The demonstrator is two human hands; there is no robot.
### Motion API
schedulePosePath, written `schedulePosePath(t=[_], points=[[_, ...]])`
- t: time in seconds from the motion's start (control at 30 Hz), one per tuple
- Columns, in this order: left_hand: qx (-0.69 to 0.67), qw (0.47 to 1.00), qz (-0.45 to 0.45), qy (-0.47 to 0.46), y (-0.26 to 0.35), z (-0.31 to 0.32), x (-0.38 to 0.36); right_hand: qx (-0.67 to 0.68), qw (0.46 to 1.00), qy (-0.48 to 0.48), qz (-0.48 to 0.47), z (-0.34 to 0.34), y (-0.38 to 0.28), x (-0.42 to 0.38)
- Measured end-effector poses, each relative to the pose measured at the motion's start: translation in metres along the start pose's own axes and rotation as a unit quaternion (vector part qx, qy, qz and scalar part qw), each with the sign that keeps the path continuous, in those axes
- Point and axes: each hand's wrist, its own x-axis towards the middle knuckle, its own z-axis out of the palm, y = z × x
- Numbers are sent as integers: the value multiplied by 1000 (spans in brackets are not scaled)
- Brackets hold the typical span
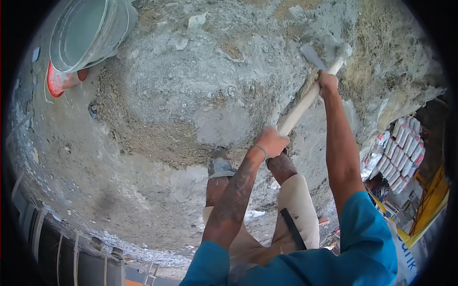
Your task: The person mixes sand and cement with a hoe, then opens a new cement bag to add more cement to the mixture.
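Observation:
Both of my hands grip the pale wooden handle of a hoe [302, 107], which slants up to the right. My left hand [272, 142], with a bracelet at the wrist, is wrapped round the lower end near my knees. Further up, my right hand [327, 82] is closed round the handle just below the head. The flat metal blade [312, 56] rests at or just above the grey mix; contact is hard to tell. A broad heap of wet grey and brown sandy mortar [181, 76] spreads in front of my feet.
At the upper left stands a large bucket [98, 40] with grey liquid inside. Next to it a red bucket [59, 82] lies tipped over. Stacked bags [401, 152] and a yellow metal frame [429, 202] are at the right. Railing bars [75, 255] run along the lower left.

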Motion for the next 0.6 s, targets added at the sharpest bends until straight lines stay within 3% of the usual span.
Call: schedulePosePath(t=[0.03,0.07,0.17,0.23,0.3,0.37,0.43,0.53,0.6], points=[[-12,1000,-7,-8,-8,-2,-9,-53,997,-46,38,13,25,33],[41,998,-23,30,-17,-18,-26,-17,997,-42,56,27,46,18],[106,992,-8,71,-36,-66,-105,182,978,-44,93,55,61,-88],[156,980,33,122,-48,-73,-169,224,963,-74,131,53,64,-149],[218,962,5,162,-43,-76,-231,241,954,-90,152,50,53,-211],[207,962,-83,154,-45,-73,-286,288,938,-119,152,45,53,-269],[201,953,-111,196,-50,-65,-334,340,913,-154,165,36,51,-327],[181,941,-182,219,-76,-42,-384,278,920,-229,152,11,59,-383],[161,933,-223,231,-81,-32,-383,266,916,-287,90,3,61,-390]])
